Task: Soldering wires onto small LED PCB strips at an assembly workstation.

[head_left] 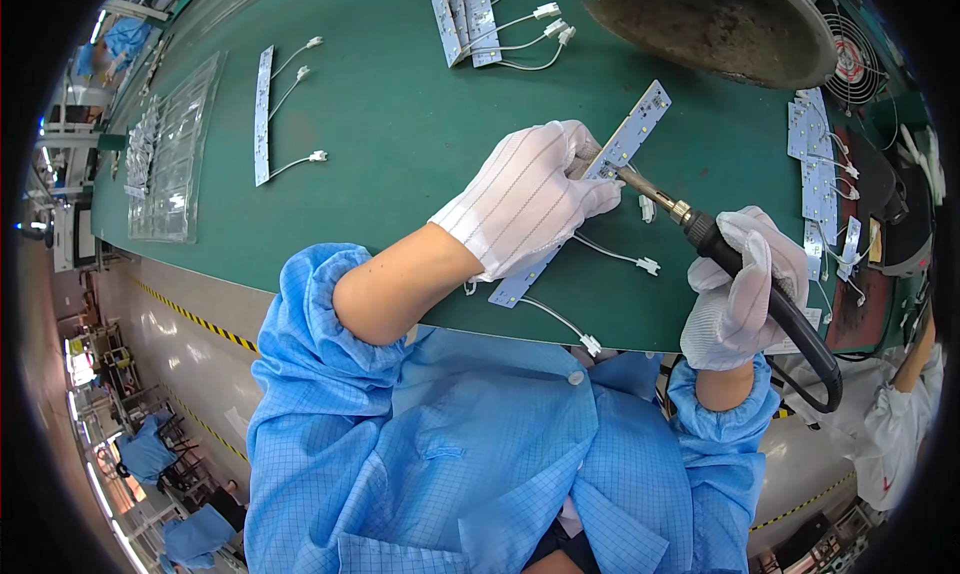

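In a striped white glove, my left hand (pixel 530 189) is closed on a long, narrow LED circuit board (pixel 640 124), which lies aslant near the table's front edge. White leads with small plugs (pixel 648 265) come off the board's right side. My right hand (pixel 745 284), gloved too, grips a black-handled soldering iron (pixel 710 236). Its metal tip meets the board just right of my left fingertips, where a lead joins. The exact contact point is too small to make out, and my left glove covers the board's middle.
Another wired board (pixel 263 119) lies on the green table (pixel 380 94) at left, beside a clear plastic tray (pixel 170 164). Several boards (pixel 465 19) sit at the back, near a large dark metal hood (pixel 710 29). More boards (pixel 815 164) and a fan (pixel 852 59) are at right, with a co-worker's sleeve (pixel 890 424).
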